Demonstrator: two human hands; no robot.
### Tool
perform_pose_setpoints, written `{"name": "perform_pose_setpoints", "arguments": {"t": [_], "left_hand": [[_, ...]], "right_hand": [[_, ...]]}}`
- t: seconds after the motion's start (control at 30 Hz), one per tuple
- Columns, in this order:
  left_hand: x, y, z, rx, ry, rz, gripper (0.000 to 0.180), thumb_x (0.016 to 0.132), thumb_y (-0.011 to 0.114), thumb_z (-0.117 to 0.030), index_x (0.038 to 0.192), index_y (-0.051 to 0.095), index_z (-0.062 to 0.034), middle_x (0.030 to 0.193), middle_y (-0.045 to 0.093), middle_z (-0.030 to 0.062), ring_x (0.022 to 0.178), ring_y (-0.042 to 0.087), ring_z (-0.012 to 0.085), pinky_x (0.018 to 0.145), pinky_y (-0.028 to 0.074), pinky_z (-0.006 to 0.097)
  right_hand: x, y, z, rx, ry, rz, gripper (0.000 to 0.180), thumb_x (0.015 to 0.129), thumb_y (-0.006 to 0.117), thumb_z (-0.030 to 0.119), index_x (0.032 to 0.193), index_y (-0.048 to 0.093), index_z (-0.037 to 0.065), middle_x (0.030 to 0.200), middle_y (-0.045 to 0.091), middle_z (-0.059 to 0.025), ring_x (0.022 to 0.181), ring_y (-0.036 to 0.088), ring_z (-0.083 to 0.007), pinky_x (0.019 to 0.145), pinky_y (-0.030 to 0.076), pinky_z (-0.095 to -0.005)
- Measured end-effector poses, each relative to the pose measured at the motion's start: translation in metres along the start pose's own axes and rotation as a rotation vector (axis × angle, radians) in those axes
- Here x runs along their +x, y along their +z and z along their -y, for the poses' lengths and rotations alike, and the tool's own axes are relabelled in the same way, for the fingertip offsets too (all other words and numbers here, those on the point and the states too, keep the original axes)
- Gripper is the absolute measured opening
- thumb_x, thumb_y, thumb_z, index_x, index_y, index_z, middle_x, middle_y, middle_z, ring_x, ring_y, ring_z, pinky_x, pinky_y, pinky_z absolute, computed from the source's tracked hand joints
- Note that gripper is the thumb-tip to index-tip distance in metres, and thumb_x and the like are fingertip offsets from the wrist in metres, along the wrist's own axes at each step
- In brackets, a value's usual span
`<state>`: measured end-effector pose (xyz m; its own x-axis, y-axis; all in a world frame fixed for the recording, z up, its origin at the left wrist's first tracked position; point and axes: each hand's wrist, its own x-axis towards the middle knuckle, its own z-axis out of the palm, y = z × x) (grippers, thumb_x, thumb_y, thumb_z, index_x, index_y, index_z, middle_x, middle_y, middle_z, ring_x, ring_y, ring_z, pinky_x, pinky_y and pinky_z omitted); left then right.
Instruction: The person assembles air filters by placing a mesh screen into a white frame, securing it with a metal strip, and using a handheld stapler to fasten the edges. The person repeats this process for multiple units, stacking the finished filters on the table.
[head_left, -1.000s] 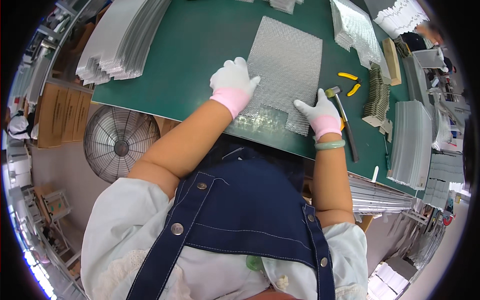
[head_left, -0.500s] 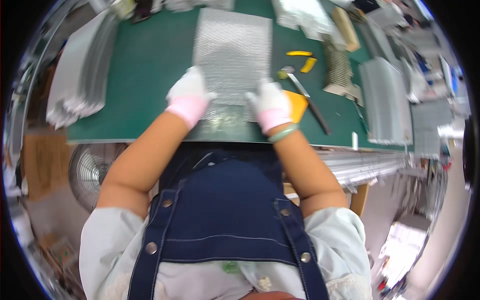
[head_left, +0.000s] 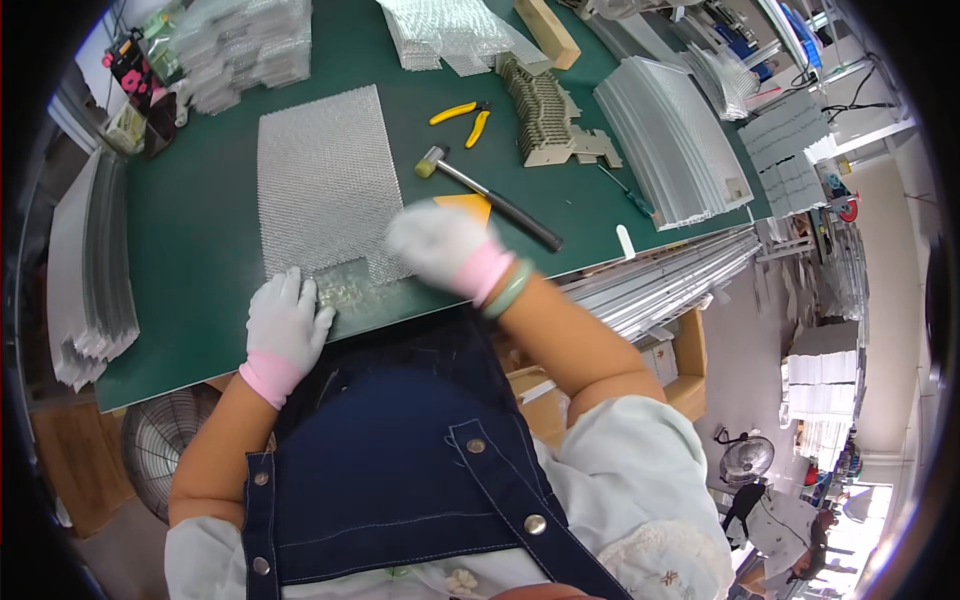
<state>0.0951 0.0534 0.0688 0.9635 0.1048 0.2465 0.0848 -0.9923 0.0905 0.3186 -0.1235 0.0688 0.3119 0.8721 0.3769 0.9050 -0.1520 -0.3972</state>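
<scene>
A silver metal mesh sheet [head_left: 325, 180] lies flat on the green tabletop, a cut-out in its near edge. At its near left corner rests my left hand [head_left: 287, 320], white-gloved with a pink cuff, fingers stretched and apart. My right hand [head_left: 440, 242], gloved alike, is by the sheet's near right edge; motion blur smears its fingers, so whether it holds anything cannot be told. Just beyond that hand is a yellow-orange flat piece [head_left: 468, 206], partly covered. A hammer [head_left: 500, 204] with a dark handle lies to its right.
Yellow-handled pliers [head_left: 465, 118] and a stack of slotted beige pieces [head_left: 540, 115] lie farther back. Piles of silver sheets stand at the left [head_left: 90, 270] and right [head_left: 670, 150]. More mesh [head_left: 245, 45] is heaped at the back. The table's near edge [head_left: 215, 370] runs below my hands.
My view has turned right, so the table appears shifted left and tilted. My right hand has come off the mesh sheet's edge and is moving; my left stays by the near left corner.
</scene>
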Motion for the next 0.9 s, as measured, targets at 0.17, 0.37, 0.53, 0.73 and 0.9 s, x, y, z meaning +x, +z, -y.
{"name": "perform_pose_setpoints", "arguments": {"t": [0.17, 0.37, 0.53, 0.73, 0.9], "left_hand": [[-0.017, -0.024, -0.013, -0.272, -0.019, 0.091, 0.028, 0.083, 0.067, -0.022, 0.1, 0.066, -0.0001, 0.099, 0.061, 0.0132, 0.087, 0.061, 0.0329, 0.076, 0.048, 0.044], [-0.053, -0.042, -0.032, -0.208, -0.168, -0.372, 0.036, 0.083, 0.07, -0.019, 0.112, 0.065, 0.0013, 0.084, 0.062, 0.0103, 0.076, 0.061, 0.0254, 0.076, 0.051, 0.037], [-0.084, -0.037, -0.028, -1.296, -1.012, 0.472, 0.048, 0.099, 0.055, -0.042, 0.115, 0.065, 0.0021, 0.098, 0.068, 0.0098, 0.075, 0.059, 0.0125, 0.07, 0.05, 0.026], [-0.067, 0.027, -0.035, -1.846, -1.24, 0.164, 0.068, 0.097, 0.054, -0.055, 0.133, 0.053, 0.0017, 0.119, 0.064, 0.0156, 0.079, 0.049, 0.0149, 0.08, 0.044, 0.027], [-0.074, 0.045, -0.041, -2.045, -1.142, 0.067, 0.051, 0.097, 0.061, -0.048, 0.123, 0.058, -0.0041, 0.111, 0.064, 0.0129, 0.083, 0.056, 0.0138, 0.079, 0.049, 0.03]], "right_hand": [[-0.023, -0.088, -0.137, -0.796, 0.212, -0.268, 0.038, 0.077, 0.071, 0.013, 0.114, 0.064, 0.015, 0.111, 0.065, -0.0068, 0.1, 0.064, -0.0294, 0.084, 0.053, -0.0421], [-0.022, -0.115, -0.168, -0.768, 0.151, 0.022, 0.026, 0.076, 0.076, 0.022, 0.1, 0.067, 0.017, 0.085, 0.067, -0.007, 0.084, 0.068, -0.0268, 0.071, 0.053, -0.0431], [-0.022, -0.166, -0.161, -0.46, -0.056, -0.234, 0.022, 0.082, 0.072, 0.014, 0.105, 0.074, 0.013, 0.092, 0.073, -0.0111, 0.072, 0.068, -0.0249, 0.069, 0.055, -0.0347], [-0.046, -0.099, 0.04, 0.919, 0.652, -0.164, 0.028, 0.095, 0.062, 0.013, 0.119, 0.06, -0.003, 0.087, 0.069, -0.0074, 0.071, 0.064, -0.0121, 0.065, 0.051, -0.0234], [-0.118, 0.019, 0.116, 1.667, 1.171, 0.271, 0.029, 0.098, 0.056, 0.012, 0.123, 0.052, -0.002, 0.109, 0.064, -0.0125, 0.083, 0.064, -0.0178, 0.072, 0.054, -0.0272]]}}
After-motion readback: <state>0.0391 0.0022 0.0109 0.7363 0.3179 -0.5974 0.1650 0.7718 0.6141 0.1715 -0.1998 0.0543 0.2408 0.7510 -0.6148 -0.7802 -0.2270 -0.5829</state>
